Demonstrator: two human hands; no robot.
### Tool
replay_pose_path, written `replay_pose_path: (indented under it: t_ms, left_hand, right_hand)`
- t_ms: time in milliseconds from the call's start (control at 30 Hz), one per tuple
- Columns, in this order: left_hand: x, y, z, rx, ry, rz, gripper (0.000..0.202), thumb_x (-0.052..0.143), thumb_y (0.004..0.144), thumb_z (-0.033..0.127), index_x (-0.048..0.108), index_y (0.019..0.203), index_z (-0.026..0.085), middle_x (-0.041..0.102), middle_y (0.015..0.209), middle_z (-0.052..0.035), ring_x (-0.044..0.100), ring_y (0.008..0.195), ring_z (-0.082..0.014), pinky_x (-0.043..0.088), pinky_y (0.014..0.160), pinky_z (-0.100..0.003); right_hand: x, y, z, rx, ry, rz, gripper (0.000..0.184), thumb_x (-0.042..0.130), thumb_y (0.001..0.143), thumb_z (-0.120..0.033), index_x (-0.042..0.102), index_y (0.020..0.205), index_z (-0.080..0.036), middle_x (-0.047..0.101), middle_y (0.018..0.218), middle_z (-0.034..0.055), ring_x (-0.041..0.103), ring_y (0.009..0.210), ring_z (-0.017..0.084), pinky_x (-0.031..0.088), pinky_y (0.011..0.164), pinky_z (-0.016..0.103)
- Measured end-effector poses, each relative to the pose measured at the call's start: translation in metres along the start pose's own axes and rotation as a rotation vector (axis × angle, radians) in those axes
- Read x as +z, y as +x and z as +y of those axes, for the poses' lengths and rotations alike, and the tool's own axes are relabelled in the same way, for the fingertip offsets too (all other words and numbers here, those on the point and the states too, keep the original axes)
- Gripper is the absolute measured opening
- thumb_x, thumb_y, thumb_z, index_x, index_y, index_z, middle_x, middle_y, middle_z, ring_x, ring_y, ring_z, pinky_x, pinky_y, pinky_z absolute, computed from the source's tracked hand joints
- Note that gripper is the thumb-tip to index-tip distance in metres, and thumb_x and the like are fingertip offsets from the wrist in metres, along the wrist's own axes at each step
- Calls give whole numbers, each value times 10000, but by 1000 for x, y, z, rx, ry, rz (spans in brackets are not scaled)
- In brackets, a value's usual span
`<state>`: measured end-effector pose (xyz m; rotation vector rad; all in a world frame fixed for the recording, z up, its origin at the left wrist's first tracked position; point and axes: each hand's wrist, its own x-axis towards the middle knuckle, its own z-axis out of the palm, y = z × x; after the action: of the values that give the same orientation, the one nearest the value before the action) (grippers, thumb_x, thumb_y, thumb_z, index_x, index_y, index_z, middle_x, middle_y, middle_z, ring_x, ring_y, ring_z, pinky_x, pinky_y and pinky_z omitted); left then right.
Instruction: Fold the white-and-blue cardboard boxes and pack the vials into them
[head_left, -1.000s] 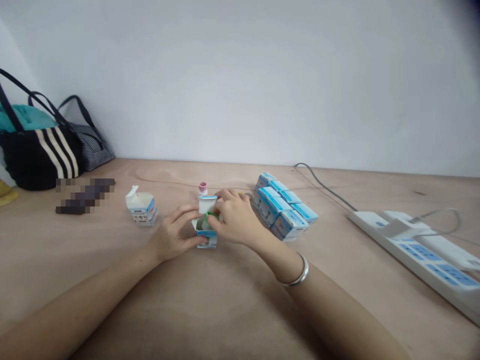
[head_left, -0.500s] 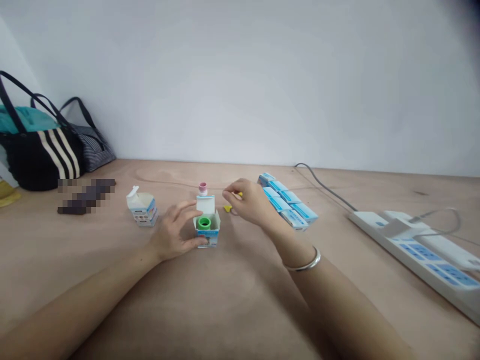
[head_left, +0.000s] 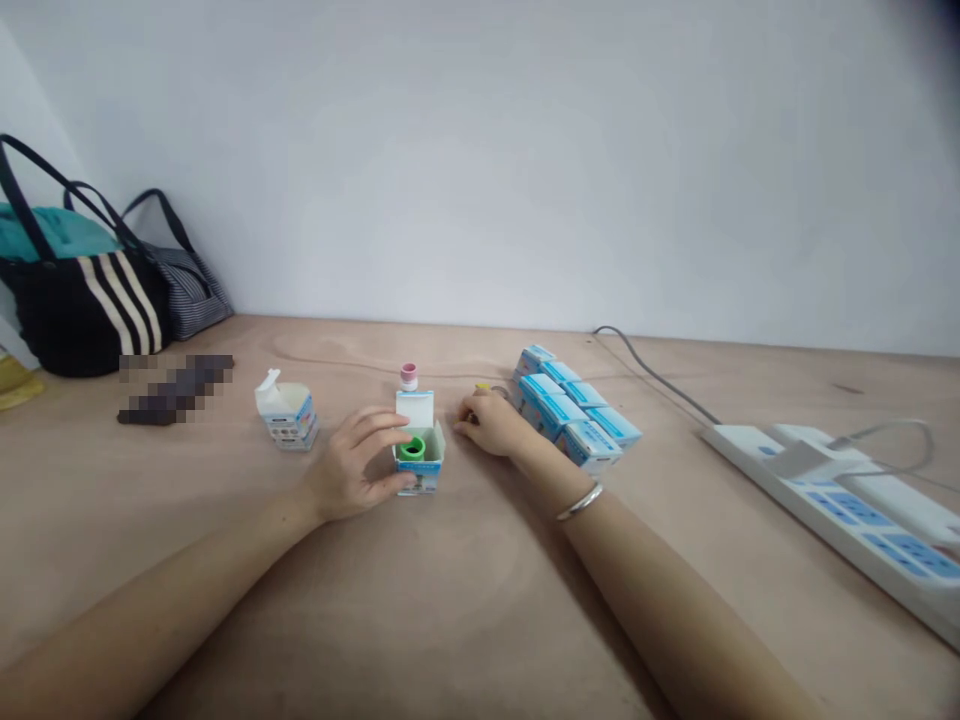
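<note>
I'm watching left grip (head_left: 352,465) clasping open white-and-blue carton (head_left: 429,474), upright on bench (head_left: 480,600), green-rimmed cylinder (head_left: 411,449) sitting inside, lid flap standing up. Right grip (head_left: 486,423) lying loosely open, apparently empty, near small yellow piece (head_left: 481,387) and blue-and-white carton row (head_left: 566,412). Pink-capped vial (head_left: 408,375) standing behind. Best hold: fingers on carton wall, clear of opening, steadying against tipping.

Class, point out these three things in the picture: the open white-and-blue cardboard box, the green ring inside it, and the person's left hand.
Open white-and-blue cardboard box (head_left: 418,477): head view, front panel.
Green ring (head_left: 411,450): head view, top rim.
Left hand (head_left: 352,465): head view, back of the hand.
</note>
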<state>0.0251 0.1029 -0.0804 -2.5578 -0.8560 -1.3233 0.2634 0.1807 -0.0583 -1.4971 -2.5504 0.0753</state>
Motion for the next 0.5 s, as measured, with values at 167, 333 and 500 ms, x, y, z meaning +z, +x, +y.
replay_pose_path:
  t_ms: [167,333,500]
  left_hand:
    - [0,0,-1,1,6,-14,343,696,726,328,558,1021,221,626,1138,-81,545,1132,-248,460,966,-439]
    - [-1,1,0,-15,54,-31,398,699,720,346,555,1069,222,639,1133,-82,525,1175,-273,431,990,-465]
    - [-2,1,0,43,96,-38,356,672,749,311,546,1071,225,645,1148,-71,501,1222,-256,362,1061,-474]
  right_hand:
    - [-8,0,0,0,5,-24,240,598,800,-239,636,1005,-118,650,994,106,598,889,172,421,785,240]
    - [-27,-4,7,2,-9,-77,275,677,729,-250,661,986,-154,643,1031,100,592,943,197,420,820,254]
    - [-28,-6,7,58,-12,-145,264,717,679,-222,670,928,-149,662,957,100,611,868,205,439,737,255]
